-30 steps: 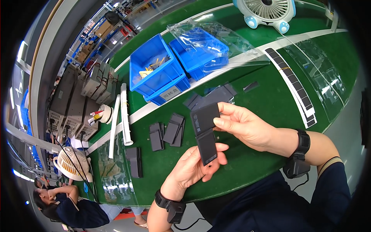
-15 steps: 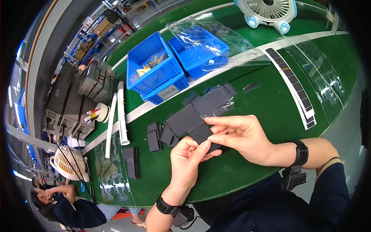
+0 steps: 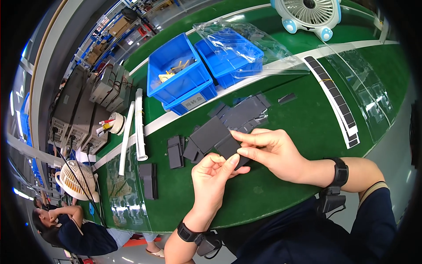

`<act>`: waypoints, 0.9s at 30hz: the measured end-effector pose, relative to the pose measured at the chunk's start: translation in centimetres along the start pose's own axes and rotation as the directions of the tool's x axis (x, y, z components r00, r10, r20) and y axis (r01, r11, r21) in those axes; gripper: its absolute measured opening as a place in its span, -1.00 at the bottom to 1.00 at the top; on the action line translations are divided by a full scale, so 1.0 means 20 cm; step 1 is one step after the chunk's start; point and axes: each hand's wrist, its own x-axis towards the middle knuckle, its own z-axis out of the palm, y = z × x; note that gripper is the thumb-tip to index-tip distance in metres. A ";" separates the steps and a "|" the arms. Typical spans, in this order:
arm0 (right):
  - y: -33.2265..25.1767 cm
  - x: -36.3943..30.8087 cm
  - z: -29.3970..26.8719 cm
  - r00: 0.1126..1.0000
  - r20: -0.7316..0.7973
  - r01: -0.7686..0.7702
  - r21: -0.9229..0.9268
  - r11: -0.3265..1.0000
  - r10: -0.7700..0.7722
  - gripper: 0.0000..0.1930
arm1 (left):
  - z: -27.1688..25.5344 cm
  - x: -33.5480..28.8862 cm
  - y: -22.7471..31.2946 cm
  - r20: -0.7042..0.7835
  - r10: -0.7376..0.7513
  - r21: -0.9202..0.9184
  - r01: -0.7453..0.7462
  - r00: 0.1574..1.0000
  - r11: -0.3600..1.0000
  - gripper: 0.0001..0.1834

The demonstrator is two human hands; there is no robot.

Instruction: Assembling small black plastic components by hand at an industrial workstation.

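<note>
A dark grey flat panel, rectangular and thin, is held just above the green desk between both hands. The right hand pinches its right edge, fingers laid along the top and thumb below. The left hand comes up from underneath, thumb and forefinger tips pressed against the panel's lower edge, so neither hand is spread open. The grip on each side looks light, more a fingertip hold than a clamp.

Judging by this, the step in hand is fitting or checking one panel taken off the stack, and the next move seems to call for steady alignment with both sets of fingers before either lets go, since the piece is thin and could slip or tilt.

Just beyond the fingers lies a loose pile of similar dark panels, overlapping one another. To the left of the left hand sit smaller dark blocks and, further left, another dark stack. Beyond the pile stand two blue bins, one holding small yellowish parts, the other under a clear plastic tray. Two white tubes lie far left of the fingers. To the right of the right hand runs a strip of dark cells beside clear blister trays. A small white desk fan stands at the far edge.
</note>
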 end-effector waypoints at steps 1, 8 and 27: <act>-0.01 0.00 0.01 0.994 0.017 -0.109 0.195 0.975 0.108 -0.58 | 0.00 0.00 0.00 -0.007 -0.002 0.019 0.002 1.000 1.000 -0.92; 0.01 0.00 -0.02 0.979 0.126 -0.189 0.308 0.933 0.157 -0.48 | -0.05 0.01 0.02 -0.146 0.029 0.111 -0.012 0.989 0.994 -0.81; -0.03 0.01 -0.02 0.931 0.168 -0.362 0.320 0.876 0.323 -0.80 | -0.02 -0.02 0.03 -0.037 0.162 0.192 -0.152 0.986 0.970 -0.88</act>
